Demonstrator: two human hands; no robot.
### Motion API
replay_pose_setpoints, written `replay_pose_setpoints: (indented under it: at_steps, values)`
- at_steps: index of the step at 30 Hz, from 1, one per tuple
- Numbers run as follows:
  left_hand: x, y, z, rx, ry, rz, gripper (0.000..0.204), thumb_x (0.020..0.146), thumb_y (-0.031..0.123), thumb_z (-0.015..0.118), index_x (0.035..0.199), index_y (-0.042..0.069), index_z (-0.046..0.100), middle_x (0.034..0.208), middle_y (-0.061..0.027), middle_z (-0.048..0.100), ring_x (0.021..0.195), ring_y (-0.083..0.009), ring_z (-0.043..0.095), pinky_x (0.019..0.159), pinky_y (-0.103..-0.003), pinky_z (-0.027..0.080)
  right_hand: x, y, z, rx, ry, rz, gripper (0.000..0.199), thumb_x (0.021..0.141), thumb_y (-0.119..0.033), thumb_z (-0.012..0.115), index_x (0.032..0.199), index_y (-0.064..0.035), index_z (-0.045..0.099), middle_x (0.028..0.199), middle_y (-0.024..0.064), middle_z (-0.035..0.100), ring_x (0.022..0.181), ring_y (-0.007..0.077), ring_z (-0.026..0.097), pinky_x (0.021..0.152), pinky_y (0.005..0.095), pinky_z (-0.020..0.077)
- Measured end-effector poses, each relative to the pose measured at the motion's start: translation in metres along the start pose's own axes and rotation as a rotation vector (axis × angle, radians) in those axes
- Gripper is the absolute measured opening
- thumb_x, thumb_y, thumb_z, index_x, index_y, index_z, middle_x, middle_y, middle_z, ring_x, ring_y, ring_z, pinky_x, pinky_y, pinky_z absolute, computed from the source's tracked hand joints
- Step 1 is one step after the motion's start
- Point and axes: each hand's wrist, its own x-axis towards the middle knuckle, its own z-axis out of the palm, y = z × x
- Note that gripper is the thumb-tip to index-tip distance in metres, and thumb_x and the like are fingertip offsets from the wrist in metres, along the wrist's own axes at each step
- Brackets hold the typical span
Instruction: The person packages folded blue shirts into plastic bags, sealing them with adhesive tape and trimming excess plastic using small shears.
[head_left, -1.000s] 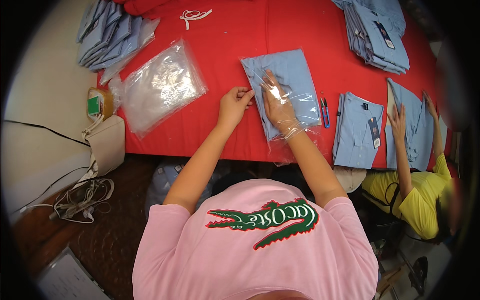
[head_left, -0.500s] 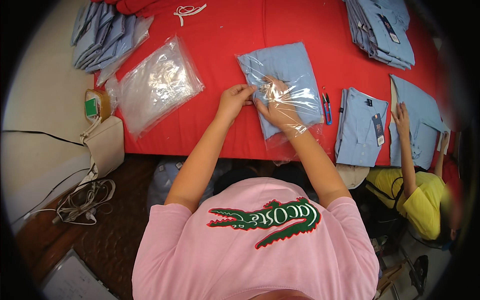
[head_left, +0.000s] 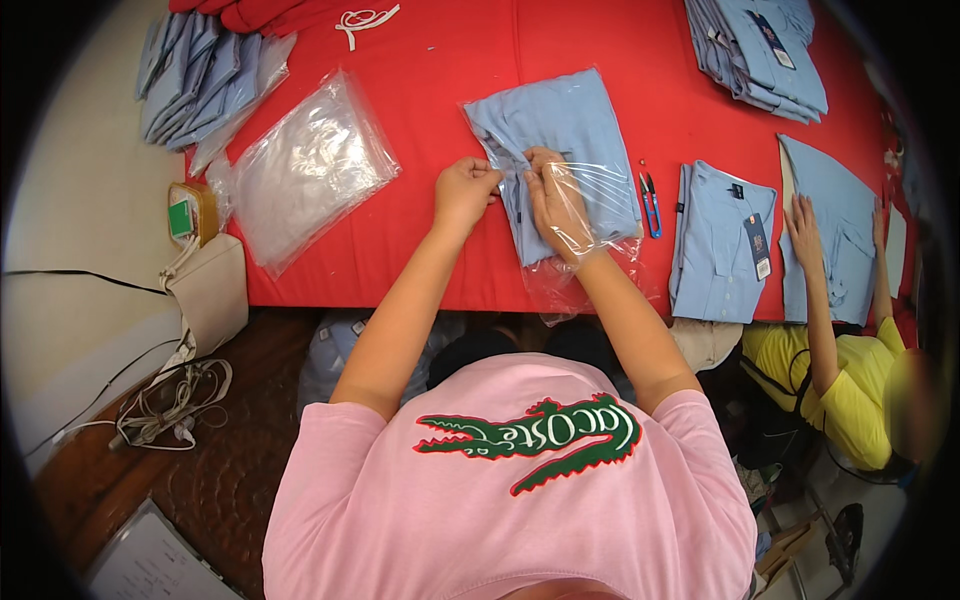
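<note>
The folded light-blue shirt (head_left: 560, 150) lies on the red table (head_left: 440, 60), its near end inside a clear plastic bag (head_left: 590, 240). The left hand (head_left: 465, 190) pinches the bag's edge at the shirt; the right hand (head_left: 560, 205) is inside the film, gripping the cloth. Soft, light and floppy, I'd say, and the film looks slippery: best held at the folded edge.

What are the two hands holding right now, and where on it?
Both grip the folded light-blue shirt at its near left edge: the left hand pinches the fabric, the right hand is inside the clear plastic bag around it.

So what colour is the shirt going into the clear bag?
Light blue. The folded shirt shows best in the head view, lying on the red table.
</note>
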Motion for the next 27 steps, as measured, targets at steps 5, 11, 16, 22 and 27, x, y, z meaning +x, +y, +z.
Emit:
replay_pose_setpoints:
  at_steps: [5, 11, 16, 22, 27]
  values:
    - [-0.003, -0.005, 0.011, 0.215, 0.146, 0.140, 0.026, 0.098, 0.024, 0.078, 0.102, -0.002, 0.073, 0.079, -0.0077, 0.074, 0.074, -0.0117, 0.072, 0.066, -0.027, 0.056, -0.005, 0.011, -0.003, -0.049, -0.039, -0.097, 0.012, 0.107, -0.003, 0.057, 0.117, 0.0028, 0.063, 0.119, 0.0229, 0.069, 0.110, 0.0375, 0.067, 0.101, 0.0430, 0.0516]
    - [-0.007, 0.003, 0.004, 0.008, 0.033, 0.042, 0.035, 0.101, 0.033, 0.078, 0.103, -0.001, 0.070, 0.083, -0.0079, 0.073, 0.068, -0.0137, 0.070, 0.062, -0.027, 0.056, -0.006, 0.001, 0.000, 0.005, 0.051, 0.032, 0.023, 0.106, 0.001, 0.058, 0.128, 0.0027, 0.065, 0.127, 0.0211, 0.067, 0.112, 0.0350, 0.068, 0.100, 0.0395, 0.0539]
    - [0.000, -0.007, -0.002, -0.093, 0.006, 0.087, 0.031, 0.105, 0.029, 0.072, 0.109, -0.001, 0.064, 0.080, -0.0068, 0.068, 0.065, -0.0142, 0.069, 0.057, -0.028, 0.056, 0.000, -0.007, -0.005, -0.116, -0.103, -0.039, 0.035, 0.101, -0.012, 0.068, 0.134, 0.0002, 0.067, 0.143, 0.0248, 0.063, 0.125, 0.0418, 0.064, 0.109, 0.0477, 0.0514]
    - [-0.004, -0.009, -0.014, -0.350, 0.047, 0.099, 0.024, 0.111, 0.024, 0.062, 0.111, 0.000, 0.063, 0.084, -0.0067, 0.065, 0.062, -0.0123, 0.065, 0.055, -0.028, 0.055, 0.001, -0.006, -0.003, -0.444, -0.302, -0.265, 0.029, 0.101, -0.014, 0.065, 0.126, -0.0018, 0.074, 0.163, 0.0203, 0.050, 0.140, 0.0402, 0.056, 0.115, 0.0495, 0.0465]
    - [0.017, -0.003, -0.026, -0.152, 0.098, 0.236, 0.024, 0.112, 0.026, 0.060, 0.115, 0.002, 0.064, 0.093, -0.0069, 0.067, 0.064, -0.0110, 0.064, 0.057, -0.027, 0.055, 0.010, -0.019, 0.005, -0.355, -0.251, -0.027, 0.049, 0.102, -0.015, 0.065, 0.148, 0.0018, 0.058, 0.169, 0.0245, 0.040, 0.136, 0.0442, 0.056, 0.113, 0.0495, 0.0478]
